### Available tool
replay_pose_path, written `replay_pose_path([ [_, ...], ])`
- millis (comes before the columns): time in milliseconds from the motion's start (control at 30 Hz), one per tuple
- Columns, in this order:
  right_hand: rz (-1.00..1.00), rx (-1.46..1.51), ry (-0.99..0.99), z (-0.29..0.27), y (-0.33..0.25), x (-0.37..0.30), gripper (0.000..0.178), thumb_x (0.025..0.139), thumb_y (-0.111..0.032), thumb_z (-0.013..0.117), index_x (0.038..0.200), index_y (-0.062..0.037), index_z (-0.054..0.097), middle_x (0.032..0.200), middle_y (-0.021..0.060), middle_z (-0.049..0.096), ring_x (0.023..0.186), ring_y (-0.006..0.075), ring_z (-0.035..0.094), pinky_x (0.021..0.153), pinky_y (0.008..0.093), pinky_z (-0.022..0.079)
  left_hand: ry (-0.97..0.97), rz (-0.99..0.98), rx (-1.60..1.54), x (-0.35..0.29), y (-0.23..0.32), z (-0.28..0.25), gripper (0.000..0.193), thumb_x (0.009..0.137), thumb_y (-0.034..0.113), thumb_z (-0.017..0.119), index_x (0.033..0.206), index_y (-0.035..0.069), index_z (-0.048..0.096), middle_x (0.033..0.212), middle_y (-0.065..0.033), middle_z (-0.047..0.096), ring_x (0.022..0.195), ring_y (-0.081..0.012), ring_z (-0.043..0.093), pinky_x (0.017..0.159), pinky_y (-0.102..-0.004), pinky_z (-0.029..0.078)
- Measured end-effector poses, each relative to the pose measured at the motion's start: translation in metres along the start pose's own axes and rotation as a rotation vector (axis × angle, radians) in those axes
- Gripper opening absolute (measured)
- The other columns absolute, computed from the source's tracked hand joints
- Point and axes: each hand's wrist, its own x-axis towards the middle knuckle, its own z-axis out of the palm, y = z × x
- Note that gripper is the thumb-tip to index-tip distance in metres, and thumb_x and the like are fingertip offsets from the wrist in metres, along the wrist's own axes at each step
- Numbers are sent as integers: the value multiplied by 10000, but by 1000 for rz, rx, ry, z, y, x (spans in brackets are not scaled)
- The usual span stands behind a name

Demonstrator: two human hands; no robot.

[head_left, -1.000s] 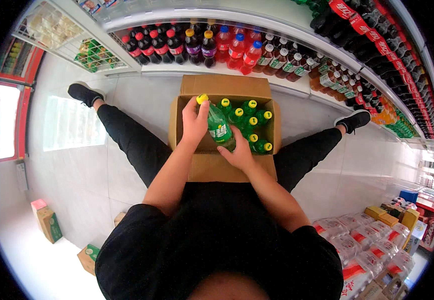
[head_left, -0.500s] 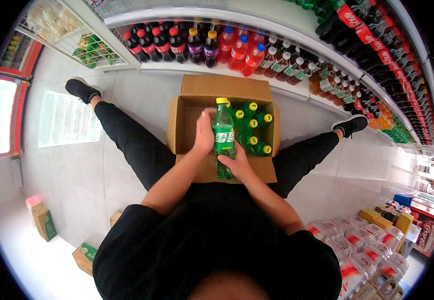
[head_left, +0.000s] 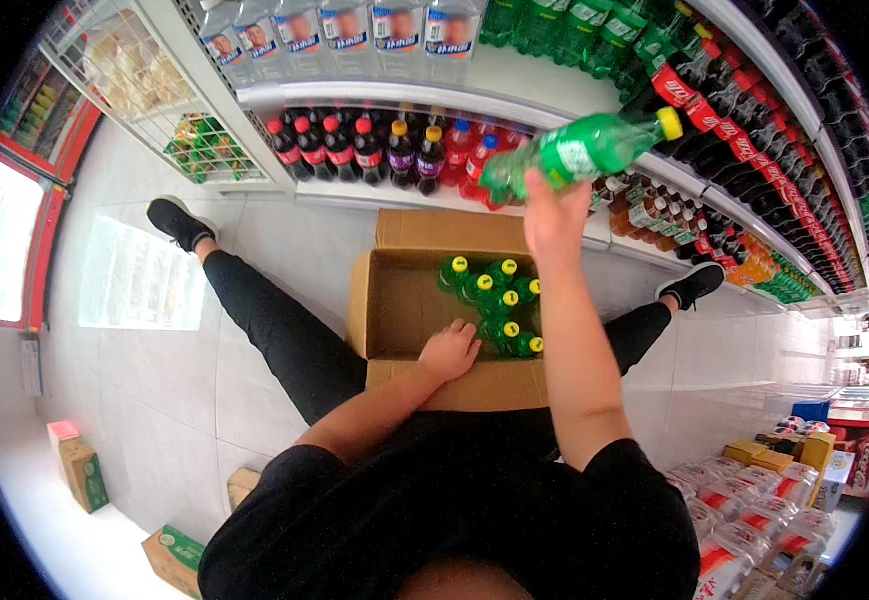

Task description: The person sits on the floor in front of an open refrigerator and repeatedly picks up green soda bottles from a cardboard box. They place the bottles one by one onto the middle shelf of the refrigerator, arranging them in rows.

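My right hand point(head_left: 557, 215) is raised in front of the shelves, wrapped round a green plastic soda bottle point(head_left: 594, 150) with a yellow cap. The bottle lies tilted almost level, its cap toward the right and its base toward the left. Between my legs stands an open cardboard box point(head_left: 409, 398). Several upright green soda bottles point(head_left: 495, 302) with yellow caps fill its right side, and bare cardboard shows on its left. My left hand point(head_left: 448, 352) rests over the box's near edge, fingers loosely stretched inward and holding nothing.
Green bottles point(head_left: 574, 30) and large clear water bottles point(head_left: 342, 35) stand on the upper shelf. Cola bottles point(head_left: 339, 145) and other drinks line the bottom shelf. A white wire rack point(head_left: 204, 110) is at the left. Shrink-wrapped packs point(head_left: 744, 510) sit at the lower right.
My right hand has lifted the bottle out from above the box, up and to the right toward the shelves, tipping it over. My left hand has left the bottle and come down onto the box edge.
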Motion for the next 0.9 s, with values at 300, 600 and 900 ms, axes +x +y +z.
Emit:
replay_pose_path([
  [300, -308, -517, -101, 12, 26, 163, 690, 809, -47, 867, 1376, 10, 479, 1276, 147, 654, 1169, 253, 640, 1044, 388, 486, 4, -11, -7, 2, -3, 7, 238, 997, 256, 604, 1062, 27, 595, 1068, -220, 637, 975, -439, 688, 814, -552, 582],
  [600, -260, -796, -264, -3, 66, 220, 730, 841, -150, 865, 1427, 19, 465, 1334, 203, 656, 1242, 311, 636, 1083, 407, 471, -28, -26, -55, 4, -2, 1, 232, 998, 242, 593, 1066, 19, 588, 1089, -232, 642, 990, -449, 687, 819, -556, 587],
  [900, -343, -1020, -223, 7, 85, 225, 678, 906, -316, 805, 1401, 18, 485, 1251, 304, 677, 1171, 496, 645, 988, 523, 520, -75, -36, -85, 9, -4, -2, 235, 987, 237, 604, 1095, 29, 580, 1123, -231, 640, 992, -481, 677, 828, -570, 582],
])
